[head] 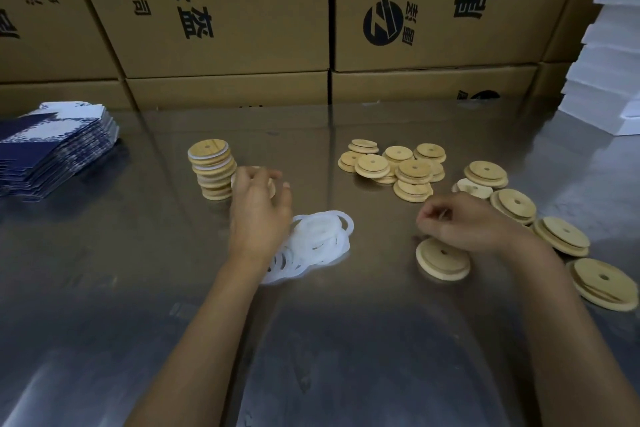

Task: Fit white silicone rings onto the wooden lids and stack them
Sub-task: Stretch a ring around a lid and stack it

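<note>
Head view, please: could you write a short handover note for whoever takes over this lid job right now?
Left hand: holds a wooden lid beside the finished stack.
Right hand: fingers curled, nothing clearly held, above a single bare lid.
White silicone rings: piled on the steel table between the hands.
Done: one stack of ringed lids.
Left: place the held lid; ring and stack the loose lids at the right.

The table (173,288) under both hands is smooth, glossy metal that mirrors the matt brown cardboard boxes (225,10) beyond them. By the right hand (460,225) lie pale, matt wooden lids (443,258); beside the left hand (258,215), translucent white silicone rings (322,239).
</note>
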